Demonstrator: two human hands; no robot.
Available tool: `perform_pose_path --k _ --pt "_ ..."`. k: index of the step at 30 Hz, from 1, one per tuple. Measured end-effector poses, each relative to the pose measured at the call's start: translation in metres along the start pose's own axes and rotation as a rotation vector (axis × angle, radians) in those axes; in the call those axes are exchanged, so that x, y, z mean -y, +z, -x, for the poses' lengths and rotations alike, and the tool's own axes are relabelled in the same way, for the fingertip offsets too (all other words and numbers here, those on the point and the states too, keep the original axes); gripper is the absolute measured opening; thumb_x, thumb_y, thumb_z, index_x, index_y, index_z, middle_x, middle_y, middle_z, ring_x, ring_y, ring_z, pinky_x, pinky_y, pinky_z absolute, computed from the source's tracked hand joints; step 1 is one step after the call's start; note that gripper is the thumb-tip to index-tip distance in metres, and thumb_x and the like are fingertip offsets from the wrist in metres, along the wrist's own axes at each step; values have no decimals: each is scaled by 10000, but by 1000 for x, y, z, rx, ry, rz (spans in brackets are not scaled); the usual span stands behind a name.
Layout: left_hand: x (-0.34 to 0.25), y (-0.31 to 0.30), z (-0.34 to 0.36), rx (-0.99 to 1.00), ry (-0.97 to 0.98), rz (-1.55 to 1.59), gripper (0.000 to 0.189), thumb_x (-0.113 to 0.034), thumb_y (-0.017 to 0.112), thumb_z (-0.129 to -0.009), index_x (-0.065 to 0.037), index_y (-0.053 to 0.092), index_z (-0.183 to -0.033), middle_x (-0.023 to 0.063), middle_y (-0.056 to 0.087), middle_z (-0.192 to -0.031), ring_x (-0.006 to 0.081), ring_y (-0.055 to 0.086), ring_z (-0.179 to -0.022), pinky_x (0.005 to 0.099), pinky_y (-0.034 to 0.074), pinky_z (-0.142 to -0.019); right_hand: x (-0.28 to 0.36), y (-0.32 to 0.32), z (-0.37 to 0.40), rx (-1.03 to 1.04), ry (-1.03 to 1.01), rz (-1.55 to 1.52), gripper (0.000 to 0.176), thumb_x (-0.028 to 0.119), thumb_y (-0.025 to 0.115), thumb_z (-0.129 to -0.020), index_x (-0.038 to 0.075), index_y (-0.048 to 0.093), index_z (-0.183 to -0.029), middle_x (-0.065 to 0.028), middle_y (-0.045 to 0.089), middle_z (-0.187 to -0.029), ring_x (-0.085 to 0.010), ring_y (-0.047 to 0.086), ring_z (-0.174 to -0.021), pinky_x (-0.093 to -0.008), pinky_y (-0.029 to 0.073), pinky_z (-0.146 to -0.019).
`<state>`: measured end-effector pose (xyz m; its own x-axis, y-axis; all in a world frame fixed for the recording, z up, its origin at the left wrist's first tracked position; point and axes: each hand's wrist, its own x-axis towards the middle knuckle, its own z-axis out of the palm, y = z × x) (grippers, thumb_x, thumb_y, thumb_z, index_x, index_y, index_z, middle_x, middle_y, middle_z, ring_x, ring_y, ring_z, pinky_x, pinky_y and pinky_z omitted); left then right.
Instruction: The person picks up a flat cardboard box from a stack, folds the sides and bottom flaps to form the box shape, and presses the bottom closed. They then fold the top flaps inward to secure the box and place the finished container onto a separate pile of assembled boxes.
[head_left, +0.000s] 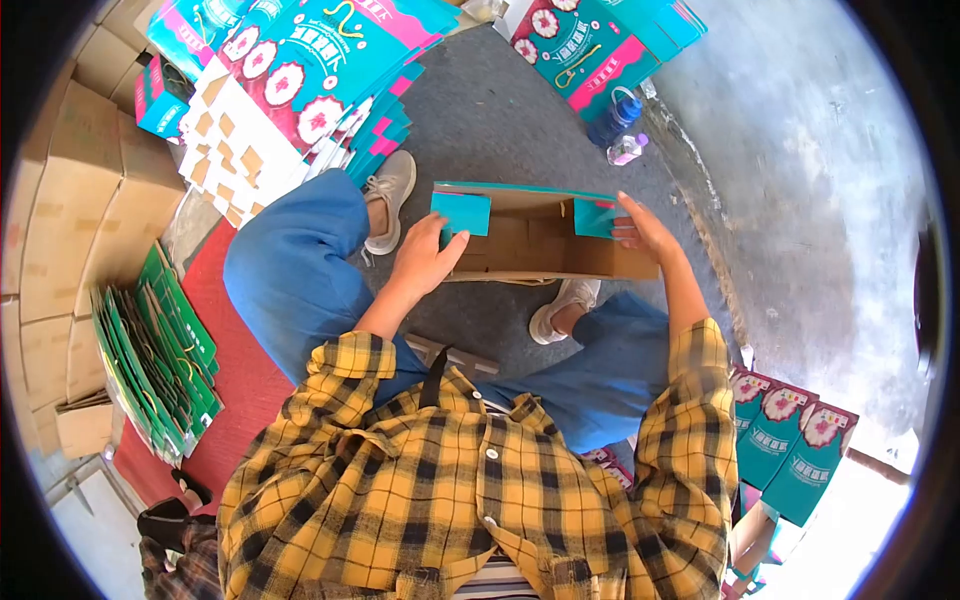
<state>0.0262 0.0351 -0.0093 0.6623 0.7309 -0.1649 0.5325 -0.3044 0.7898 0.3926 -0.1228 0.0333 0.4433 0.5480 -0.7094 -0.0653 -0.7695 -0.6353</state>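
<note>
An open cardboard box [530, 240], brown inside with teal flaps, is held between my two hands above the floor and between my legs. My left hand [425, 258] grips its left end, with the thumb near a teal flap [461, 213] folded in at that corner. At the right end my right hand [643, 232] holds the box wall, its fingers reaching over the edge by a second teal flap [592, 219]. The inside of the box shows no contents. The undersides of both hands are partly hidden.
Flat printed teal cartons [310, 60] are piled at the upper left. Green folded cartons [160, 350] stand at the left beside stacked brown boxes [85, 200]. A blue bottle [615, 118] and a small clear bottle [627, 150] stand near the wall. More teal boxes [800, 460] are at the lower right.
</note>
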Motion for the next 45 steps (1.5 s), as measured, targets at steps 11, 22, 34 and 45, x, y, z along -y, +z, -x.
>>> perform_pose_path --k 11,22,34,45 --pt "10 -3 4 -47 -143 152 553 -403 436 -936 68 521 -1212 265 539 -1222 379 507 -1162 414 372 -990 -10 9 -7 -2 -357 729 903 409 764 -747 79 297 -1446 -167 461 -1349 -292 506 -1188 -377 426 -980" --pt "7 -7 3 74 -45 231 608 -510 407 -961 -11 531 -1286 237 424 -1396 339 315 -1364 395 248 -1112 2 65 -14 -229 -725 1424 931 259 865 -564 45 393 -1338 -121 540 -1192 -299 524 -1122 -387 492 -881" --pt "38 17 -5 150 -56 -1 1022 -302 691 -816 72 -14 -1455 316 305 -1437 390 379 -1315 380 353 -1054 -1 74 -14 -305 -685 1460 840 242 852 -602 44 396 -1279 -111 539 -1158 -295 530 -1097 -362 522 -849" --pt "48 23 -9 120 -32 -106 1040 -280 704 -795 64 -24 -1454 307 353 -1410 403 454 -1246 407 416 -990 -4 73 -13 -330 -705 1431 837 236 855 -591 60 399 -1271 -99 534 -1172 -297 516 -1126 -371 515 -872"
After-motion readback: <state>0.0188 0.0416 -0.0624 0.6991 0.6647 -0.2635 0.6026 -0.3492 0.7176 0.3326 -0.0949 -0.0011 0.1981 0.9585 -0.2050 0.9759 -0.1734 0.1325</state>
